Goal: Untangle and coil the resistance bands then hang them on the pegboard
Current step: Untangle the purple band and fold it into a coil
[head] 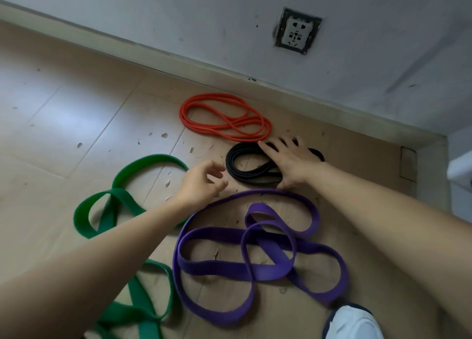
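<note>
Black band (pixel 242 148) under right grip (pixel 288 159), seemingly pressed.

One wide-angle view from the person's head, tilted steeply down at the floor (pixel 76 95). The wall (pixel 178 19) crosses the top of the frame. The left forearm (pixel 89 257) and right forearm (pixel 383 211) enter from the bottom corners, near the lens.

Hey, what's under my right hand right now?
The black band, lying coiled. Your right hand rests spread on its right half, so how the loops lie there is covered; only a bit of black shows past the hand's far edge.
</note>
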Action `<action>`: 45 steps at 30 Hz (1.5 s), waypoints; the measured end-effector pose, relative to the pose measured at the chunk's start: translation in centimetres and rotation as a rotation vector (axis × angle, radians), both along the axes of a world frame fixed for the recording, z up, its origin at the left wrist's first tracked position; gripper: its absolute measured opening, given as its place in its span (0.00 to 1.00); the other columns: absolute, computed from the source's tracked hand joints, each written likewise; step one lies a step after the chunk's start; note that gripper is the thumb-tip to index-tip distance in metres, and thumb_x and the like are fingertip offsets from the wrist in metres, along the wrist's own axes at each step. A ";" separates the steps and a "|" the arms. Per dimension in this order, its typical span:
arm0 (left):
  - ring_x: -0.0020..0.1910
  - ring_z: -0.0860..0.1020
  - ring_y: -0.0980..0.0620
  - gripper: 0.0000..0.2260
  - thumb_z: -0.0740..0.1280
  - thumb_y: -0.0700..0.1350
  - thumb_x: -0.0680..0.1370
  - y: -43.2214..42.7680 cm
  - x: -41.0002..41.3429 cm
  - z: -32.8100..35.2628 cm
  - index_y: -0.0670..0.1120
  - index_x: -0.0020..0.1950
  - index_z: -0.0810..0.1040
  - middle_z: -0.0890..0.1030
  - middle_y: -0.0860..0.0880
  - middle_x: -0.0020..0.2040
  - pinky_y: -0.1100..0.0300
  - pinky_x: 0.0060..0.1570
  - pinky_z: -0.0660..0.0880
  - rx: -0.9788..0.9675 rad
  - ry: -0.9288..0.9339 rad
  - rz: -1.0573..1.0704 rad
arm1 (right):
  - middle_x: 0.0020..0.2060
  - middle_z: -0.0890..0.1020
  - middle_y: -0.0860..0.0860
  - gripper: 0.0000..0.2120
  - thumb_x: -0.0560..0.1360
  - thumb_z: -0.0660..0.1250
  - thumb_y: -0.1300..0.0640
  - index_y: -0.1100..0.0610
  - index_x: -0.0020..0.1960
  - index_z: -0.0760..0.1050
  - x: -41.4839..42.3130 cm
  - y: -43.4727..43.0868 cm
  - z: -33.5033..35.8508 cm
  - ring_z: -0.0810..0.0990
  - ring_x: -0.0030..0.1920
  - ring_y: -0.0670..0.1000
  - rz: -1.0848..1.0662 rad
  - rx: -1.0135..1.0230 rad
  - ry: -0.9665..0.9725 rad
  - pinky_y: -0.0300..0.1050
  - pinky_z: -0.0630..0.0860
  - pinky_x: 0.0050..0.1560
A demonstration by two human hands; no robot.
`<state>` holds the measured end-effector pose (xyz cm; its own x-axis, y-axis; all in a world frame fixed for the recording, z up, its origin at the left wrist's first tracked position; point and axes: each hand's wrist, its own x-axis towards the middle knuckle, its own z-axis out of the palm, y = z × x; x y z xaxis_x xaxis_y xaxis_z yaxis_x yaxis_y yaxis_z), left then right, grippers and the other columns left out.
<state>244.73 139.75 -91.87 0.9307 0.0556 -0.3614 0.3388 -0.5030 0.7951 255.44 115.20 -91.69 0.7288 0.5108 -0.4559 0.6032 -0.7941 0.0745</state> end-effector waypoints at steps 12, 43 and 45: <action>0.58 0.77 0.49 0.19 0.70 0.50 0.78 3.2 -7.5 0.4 0.52 0.69 0.74 0.80 0.50 0.61 0.54 0.58 0.74 0.398 -0.091 -0.352 | 0.54 0.79 0.50 0.11 0.76 0.70 0.50 0.53 0.57 0.80 -8.1 -2.0 1.9 0.72 0.60 0.55 -0.163 0.304 -0.086 0.53 0.66 0.60; 0.45 0.80 0.56 0.06 0.70 0.53 0.77 5.3 -16.2 15.6 0.53 0.51 0.81 0.82 0.56 0.46 0.59 0.49 0.80 0.613 0.004 -0.666 | 0.37 0.82 0.47 0.07 0.70 0.75 0.58 0.51 0.47 0.83 -18.4 -1.9 20.4 0.77 0.36 0.43 -0.338 0.443 0.402 0.41 0.75 0.42; 0.43 0.80 0.55 0.06 0.71 0.53 0.77 6.1 -16.8 18.7 0.53 0.48 0.79 0.82 0.56 0.43 0.59 0.46 0.79 0.635 -0.046 -0.667 | 0.39 0.84 0.47 0.07 0.71 0.76 0.54 0.50 0.48 0.83 -19.2 -0.9 24.0 0.79 0.38 0.45 -0.246 0.472 0.361 0.45 0.77 0.46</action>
<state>227.97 145.85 -73.22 0.8541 -0.3222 -0.4084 -0.2030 -0.9293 0.3086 236.19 114.27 -67.66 0.6927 0.5545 -0.4612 0.3213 -0.8097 -0.4910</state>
